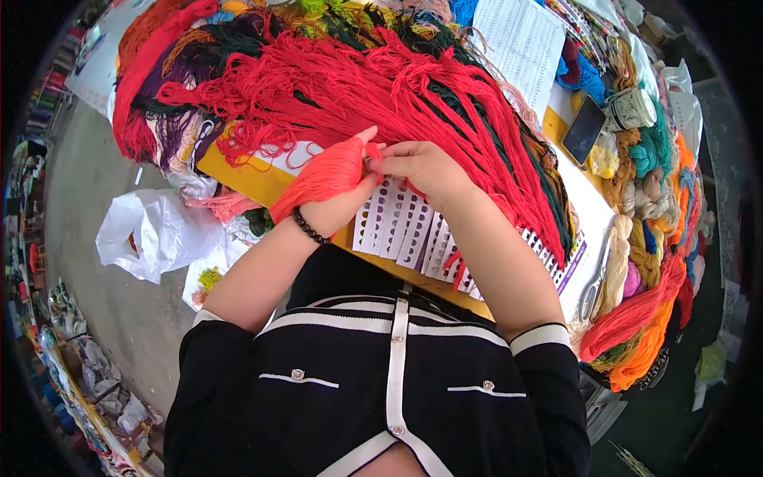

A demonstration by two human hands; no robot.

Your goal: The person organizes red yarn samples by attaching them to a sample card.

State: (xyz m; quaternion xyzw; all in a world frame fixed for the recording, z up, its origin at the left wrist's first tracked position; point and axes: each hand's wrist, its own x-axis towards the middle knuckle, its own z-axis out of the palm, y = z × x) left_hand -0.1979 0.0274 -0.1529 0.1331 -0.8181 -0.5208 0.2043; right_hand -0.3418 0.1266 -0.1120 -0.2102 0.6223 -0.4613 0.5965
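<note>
A coral-pink bundle of thread [324, 176] lies across the palm of my left hand [350, 203], whose fingers are closed around it. My right hand [421, 169] pinches a short end of the same coral thread near my left fingertips. Beyond both hands, a large heap of red thread [350, 79] spreads over the table, with dark green strands [469, 103] among it. Below my hands, white punched cards [393, 226] with rows of dark holes lie along the table's near edge. Some of the cards are hidden under the red thread.
Scissors [592, 290] and a phone [584, 129] lie on the right, near orange skeins [648, 358] and a roll of white tape or cord [632, 109]. A printed sheet [518, 52] is at the back. White plastic bags [159, 234] hang at the left.
</note>
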